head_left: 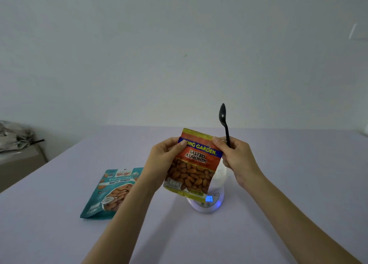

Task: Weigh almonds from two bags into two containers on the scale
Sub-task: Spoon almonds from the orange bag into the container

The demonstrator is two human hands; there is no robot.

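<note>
Both hands hold up a red and yellow bag of salted almonds (194, 164) above the table. My left hand (165, 156) pinches its top left corner. My right hand (235, 156) pinches the top right corner and also grips a black plastic spoon (224, 120), bowl pointing up. Behind the bag stands a white round scale (207, 203) with a lit blue display, and a clear plastic container (220, 174) sits on it, mostly hidden by the bag. A teal bag of roasted almonds (111, 192) lies flat on the table to the left.
The pale lilac table (59, 224) reaches to a plain wall. At the far left a low cabinet (18, 164) carries crumpled grey plastic. A small white object (365, 132) shows at the right edge.
</note>
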